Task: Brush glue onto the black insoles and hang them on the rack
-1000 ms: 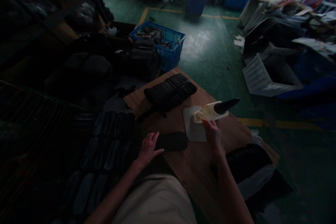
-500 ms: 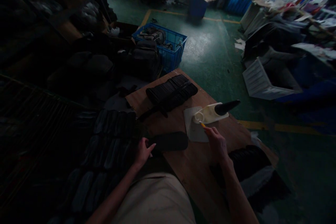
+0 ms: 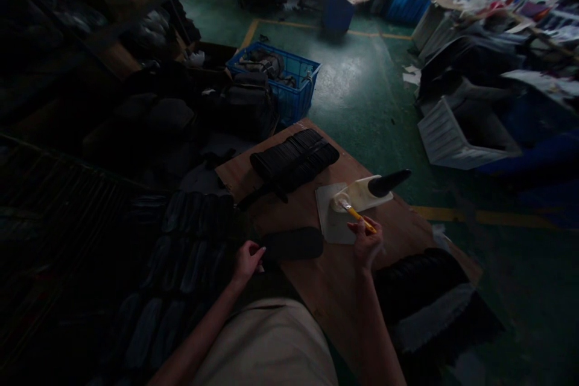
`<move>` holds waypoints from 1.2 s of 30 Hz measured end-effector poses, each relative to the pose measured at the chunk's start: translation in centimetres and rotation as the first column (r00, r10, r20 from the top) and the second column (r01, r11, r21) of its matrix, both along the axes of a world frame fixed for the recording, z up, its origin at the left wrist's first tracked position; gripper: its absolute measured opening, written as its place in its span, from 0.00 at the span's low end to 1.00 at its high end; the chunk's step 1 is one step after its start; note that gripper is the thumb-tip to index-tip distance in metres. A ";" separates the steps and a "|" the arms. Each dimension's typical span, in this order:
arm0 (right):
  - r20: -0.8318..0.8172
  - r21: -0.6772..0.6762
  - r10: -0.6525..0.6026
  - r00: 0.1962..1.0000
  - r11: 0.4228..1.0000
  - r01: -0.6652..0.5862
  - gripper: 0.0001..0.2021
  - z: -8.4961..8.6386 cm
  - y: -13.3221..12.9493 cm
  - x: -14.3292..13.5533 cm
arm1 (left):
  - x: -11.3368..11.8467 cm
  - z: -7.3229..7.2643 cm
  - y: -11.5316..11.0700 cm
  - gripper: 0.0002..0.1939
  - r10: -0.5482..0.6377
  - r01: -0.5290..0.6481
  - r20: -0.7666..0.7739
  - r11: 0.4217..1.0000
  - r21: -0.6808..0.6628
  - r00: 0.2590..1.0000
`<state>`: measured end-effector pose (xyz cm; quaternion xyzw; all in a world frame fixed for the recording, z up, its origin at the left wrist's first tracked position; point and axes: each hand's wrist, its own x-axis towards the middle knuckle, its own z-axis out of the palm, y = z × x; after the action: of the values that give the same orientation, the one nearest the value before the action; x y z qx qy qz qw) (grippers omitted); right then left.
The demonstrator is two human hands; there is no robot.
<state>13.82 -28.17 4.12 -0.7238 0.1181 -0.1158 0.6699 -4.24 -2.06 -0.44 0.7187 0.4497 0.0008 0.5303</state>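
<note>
My right hand [image 3: 368, 241] is closed round the yellow handle of a paintbrush [image 3: 359, 218]. The brush's bristle end is at the round opening of a cream-coloured container [image 3: 337, 203], which lies on a pale board [image 3: 331, 229] with a black tapered piece [image 3: 389, 183] at its far end. My left hand [image 3: 248, 260] pinches the left end of a flat, dark, round-ended sole-shaped piece [image 3: 294, 243]. That piece rests partly over the edge of the wooden tabletop [image 3: 328, 280].
A row of stacked black pieces [image 3: 296, 157] lies at the table's far side, and another dark stack [image 3: 420, 289] at the right. Beyond stand a blue crate [image 3: 294, 99] and a grey bin [image 3: 452, 139]. Several rows of dark strips [image 3: 194, 241] lie left.
My right hand has drawn slightly back and turned, so more of the paintbrush's yellow handle shows, its bristles at the container's opening. My left hand still holds the dark piece almost unmoved.
</note>
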 end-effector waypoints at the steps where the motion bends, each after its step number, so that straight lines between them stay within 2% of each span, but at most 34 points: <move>1: -0.008 0.033 -0.020 1.000 0.999 0.021 0.21 -0.4 0.2 0.1 | 0.0 0.0 0.0 0.12 0.004 -0.004 0.003 1.000 -0.007 1.000; 7: -0.047 0.128 -0.103 0.994 0.986 0.109 0.21 -1.9 -0.3 -1.1 | 0.1 0.4 -0.2 0.14 0.037 -0.037 -0.003 0.999 -0.037 0.999; 12: -0.058 0.169 -0.159 0.986 0.971 0.167 0.21 -1.0 -1.5 -2.5 | 0.1 0.5 -0.2 0.15 0.041 -0.041 0.006 0.998 -0.045 0.999; 16: -0.056 0.181 -0.159 0.986 0.969 0.167 0.21 -0.9 -1.0 -1.3 | -0.1 0.5 0.0 0.14 0.018 -0.017 0.026 1.000 -0.011 1.000; 19: -0.076 0.164 -0.145 0.986 0.974 0.156 0.21 -1.4 -0.7 -0.7 | -0.1 0.8 0.0 0.13 0.005 -0.005 0.028 1.000 0.001 1.000; 21: -0.087 0.130 -0.146 0.985 0.979 0.157 0.21 -1.5 -1.0 -1.2 | -0.1 1.1 -0.1 0.13 0.010 -0.009 0.022 0.999 -0.037 1.000; 25: -0.067 0.014 -0.166 0.984 0.986 0.168 0.18 0.0 -2.2 -4.0 | 0.2 1.6 -0.5 0.13 0.043 -0.042 0.004 0.992 -0.123 0.999; 28: -0.072 -0.101 -0.060 0.996 0.993 0.053 0.18 2.2 -2.2 -6.3 | 0.3 1.5 -0.5 0.12 0.042 -0.041 0.006 0.990 -0.132 0.999; 31: -0.129 -0.105 0.124 0.984 0.985 -0.138 0.19 4.0 -0.9 -8.4 | 0.4 1.4 -0.2 0.10 0.009 -0.011 -0.012 0.988 -0.152 1.000; 34: -0.182 -0.068 0.304 0.935 0.945 -0.320 0.18 4.3 1.0 -10.7 | 0.5 1.5 0.1 0.08 -0.011 0.005 -0.031 0.980 -0.199 0.999; 36: -0.200 -0.088 0.428 0.882 0.888 -0.451 0.17 4.0 2.2 -12.4 | 0.6 1.5 0.3 0.08 -0.011 0.002 -0.039 0.974 -0.227 0.999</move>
<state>1.38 -25.98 8.15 -0.7815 0.0010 0.0956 0.6166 -3.64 -1.79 1.02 0.6550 0.4548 -0.0666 0.5998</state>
